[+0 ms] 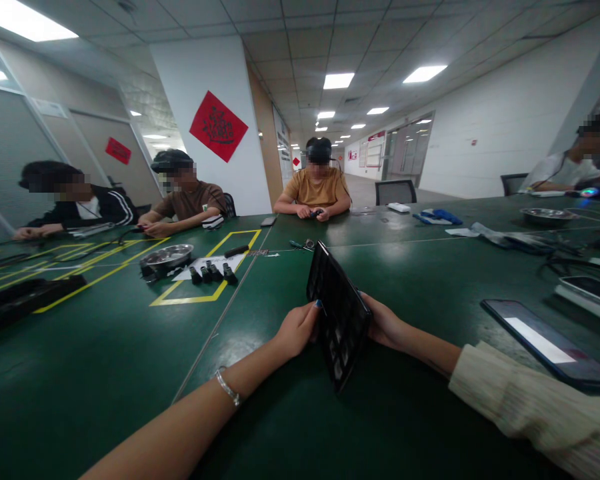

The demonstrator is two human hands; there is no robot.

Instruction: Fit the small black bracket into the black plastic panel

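A thin black rectangular case (341, 327) stands tilted on edge above the table, its inner side showing a grid of dark compartments with a few pale patches; their contents are too dim to name. My left hand (299, 329) grips the near-left side, the blue-nailed thumb lying against the gridded face. On the right, my right hand (384, 323) holds the outer side, most of its fingers hidden behind the case. A silver bracelet (228, 387) circles my left wrist.
Several short black cylindrical parts (213, 272) stand on white paper near a metal bowl (167, 257). A phone (545, 340) lies right of my hands. Cables and a blue cloth (437, 217) lie farther back. A person in yellow (316, 190) sits opposite; others sit along the table.
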